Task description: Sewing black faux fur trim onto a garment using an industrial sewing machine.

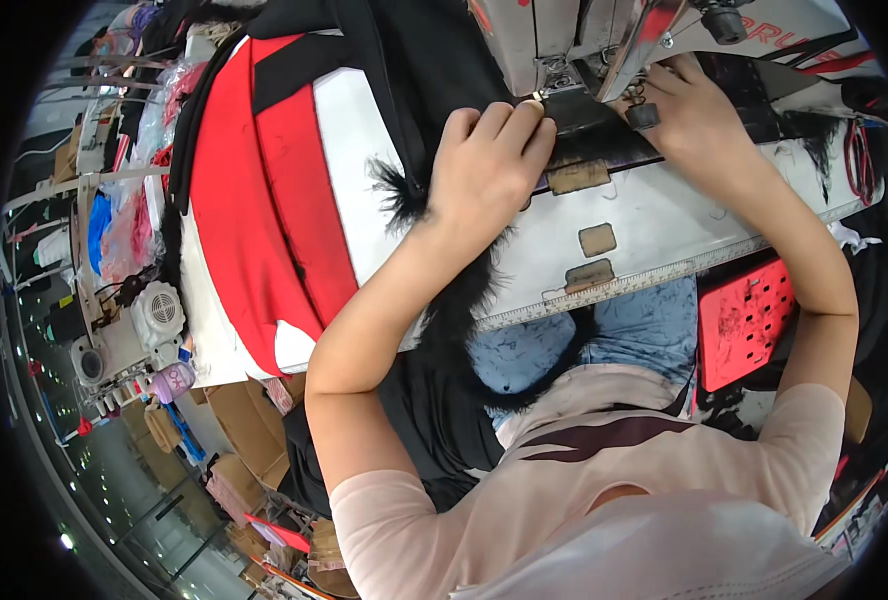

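Observation:
My left hand (494,165) has its fingers curled and pressed together on black fabric (429,65), just left of the sewing machine's presser foot (561,75). On the other side of the needle area, my right hand (692,118) is closed on the dark cloth, its fingertips partly hidden behind machine parts. Black furry trim (459,300) runs under my left wrist, over the table's near edge and down onto my lap. The sewing machine's head (604,30) stands above the cloth between my hands.
Red fabric (254,190) lies across the white sewing table (664,215) at the left. A ruler strip (624,283) follows the near edge. A red perforated plate (744,325) sits below the table at right. Bagged goods (129,225) and cardboard boxes (246,425) are at far left.

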A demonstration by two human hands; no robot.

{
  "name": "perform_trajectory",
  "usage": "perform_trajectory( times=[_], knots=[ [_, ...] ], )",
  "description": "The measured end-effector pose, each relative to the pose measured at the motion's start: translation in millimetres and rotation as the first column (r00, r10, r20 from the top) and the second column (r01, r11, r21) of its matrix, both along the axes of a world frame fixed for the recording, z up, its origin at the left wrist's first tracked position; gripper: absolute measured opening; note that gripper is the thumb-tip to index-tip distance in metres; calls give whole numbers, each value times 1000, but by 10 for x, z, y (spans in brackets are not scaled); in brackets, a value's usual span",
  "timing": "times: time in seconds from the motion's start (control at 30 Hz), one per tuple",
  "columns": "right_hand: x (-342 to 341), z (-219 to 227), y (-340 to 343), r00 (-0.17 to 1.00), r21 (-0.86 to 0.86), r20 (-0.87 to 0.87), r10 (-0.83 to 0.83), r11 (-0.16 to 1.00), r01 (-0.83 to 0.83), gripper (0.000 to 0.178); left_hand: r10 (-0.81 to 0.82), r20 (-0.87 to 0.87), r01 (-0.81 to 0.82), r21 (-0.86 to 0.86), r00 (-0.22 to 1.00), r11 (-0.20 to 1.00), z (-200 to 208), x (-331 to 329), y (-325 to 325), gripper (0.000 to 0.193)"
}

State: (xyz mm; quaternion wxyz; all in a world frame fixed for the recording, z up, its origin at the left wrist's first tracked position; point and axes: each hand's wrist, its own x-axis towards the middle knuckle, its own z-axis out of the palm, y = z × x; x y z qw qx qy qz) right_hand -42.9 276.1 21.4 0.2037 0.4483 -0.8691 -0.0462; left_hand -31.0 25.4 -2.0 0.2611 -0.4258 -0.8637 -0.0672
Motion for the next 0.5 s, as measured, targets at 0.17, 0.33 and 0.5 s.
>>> perform_trajectory(
  times=[0.17,0.33,0.5],
  knots=[
    [55,-91,-169,999,-77,10,38,996,-37,53,-38,-22,38,5,999,999,-13,-4,17,31],
    [53,-188,-189,986,-12,146,-74,997,77,53,142,-44,-143,-27,989,989,-38,109,-46,31],
    [26,-303,-165,999,-168,34,35,985,-28,52,126,-59,-129,-51,990,990,7,125,-46,28]
  ],
)
